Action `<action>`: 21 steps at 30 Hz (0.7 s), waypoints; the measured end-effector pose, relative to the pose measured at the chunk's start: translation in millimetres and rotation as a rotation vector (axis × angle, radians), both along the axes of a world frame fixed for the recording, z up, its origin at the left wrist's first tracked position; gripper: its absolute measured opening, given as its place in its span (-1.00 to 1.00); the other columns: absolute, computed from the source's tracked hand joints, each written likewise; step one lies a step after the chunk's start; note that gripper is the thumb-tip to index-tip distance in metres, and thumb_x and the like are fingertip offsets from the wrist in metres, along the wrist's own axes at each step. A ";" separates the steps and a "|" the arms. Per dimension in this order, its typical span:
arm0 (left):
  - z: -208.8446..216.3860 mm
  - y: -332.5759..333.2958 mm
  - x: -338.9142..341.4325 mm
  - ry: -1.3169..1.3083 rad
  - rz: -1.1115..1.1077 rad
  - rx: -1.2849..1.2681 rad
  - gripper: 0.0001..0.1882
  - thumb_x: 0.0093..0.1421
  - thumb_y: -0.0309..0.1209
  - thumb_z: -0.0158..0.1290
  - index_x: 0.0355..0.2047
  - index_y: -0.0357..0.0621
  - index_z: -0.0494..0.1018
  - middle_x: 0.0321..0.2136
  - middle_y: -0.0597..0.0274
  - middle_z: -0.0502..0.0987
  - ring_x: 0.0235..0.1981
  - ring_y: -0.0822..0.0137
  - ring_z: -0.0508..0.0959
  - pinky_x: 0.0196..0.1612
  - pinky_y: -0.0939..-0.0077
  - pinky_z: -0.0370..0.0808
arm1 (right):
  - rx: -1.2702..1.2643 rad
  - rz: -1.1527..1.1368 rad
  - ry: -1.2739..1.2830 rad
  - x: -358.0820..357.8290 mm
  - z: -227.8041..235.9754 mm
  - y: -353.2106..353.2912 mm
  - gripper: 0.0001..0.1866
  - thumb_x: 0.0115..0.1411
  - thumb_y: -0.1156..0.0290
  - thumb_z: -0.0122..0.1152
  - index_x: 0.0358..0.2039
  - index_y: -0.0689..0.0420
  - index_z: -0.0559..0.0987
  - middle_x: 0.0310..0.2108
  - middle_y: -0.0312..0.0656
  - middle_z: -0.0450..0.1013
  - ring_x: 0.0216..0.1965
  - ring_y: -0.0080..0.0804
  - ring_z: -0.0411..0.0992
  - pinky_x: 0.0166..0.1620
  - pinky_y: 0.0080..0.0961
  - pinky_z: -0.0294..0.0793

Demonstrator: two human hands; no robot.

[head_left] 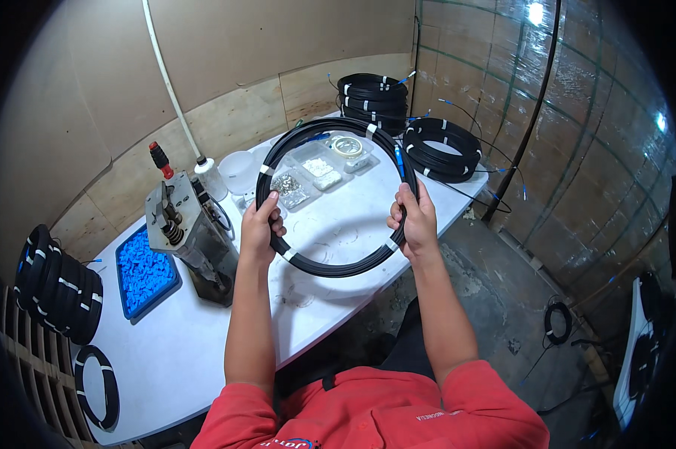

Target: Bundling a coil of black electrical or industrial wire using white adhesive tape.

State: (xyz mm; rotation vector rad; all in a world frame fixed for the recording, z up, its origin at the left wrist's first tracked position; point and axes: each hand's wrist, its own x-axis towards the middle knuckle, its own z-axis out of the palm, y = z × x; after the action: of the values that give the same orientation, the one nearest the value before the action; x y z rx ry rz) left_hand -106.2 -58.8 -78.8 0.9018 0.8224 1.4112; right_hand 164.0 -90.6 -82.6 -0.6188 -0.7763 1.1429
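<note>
A coil of black cable [338, 267], bound with white tape bands, is held up over the white table [330, 232]. My left hand [261, 228] is closed round its left side, thumb on top. On the opposite side, my right hand [415, 221] grips the coil just below a blue connector [399, 161] at a cable end. Through the ring show clear plastic trays [297, 191] with small metal and white parts. A roll of tape [347, 147] lies behind them.
Left of me stand a metal hand press [192, 232] with a red-handled tool and a tray of blue parts [145, 273]. Coil stacks [374, 97] [442, 150] fill the far right end; another stack [61, 284] and a single coil [97, 385] are at left. Wrapped boxes [517, 97] rise at right.
</note>
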 end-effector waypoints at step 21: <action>-28.0 -30.4 43.0 -0.379 -0.116 0.313 -0.34 0.27 -0.19 0.05 0.27 -0.15 0.07 0.02 -0.11 0.43 0.04 0.03 0.47 0.15 0.02 0.37 | 0.245 -0.090 0.384 -28.4 -17.7 -8.1 -0.82 0.38 0.26 -0.01 -0.35 0.02 0.31 -0.49 -0.40 0.19 -0.55 -0.62 0.17 -0.53 -0.62 0.24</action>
State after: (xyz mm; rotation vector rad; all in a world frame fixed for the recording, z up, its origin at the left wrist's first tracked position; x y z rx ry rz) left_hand -63.2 -89.2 -106.7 0.8623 0.2647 1.5693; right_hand 135.6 -98.7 -100.3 -0.2159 -0.5403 1.0240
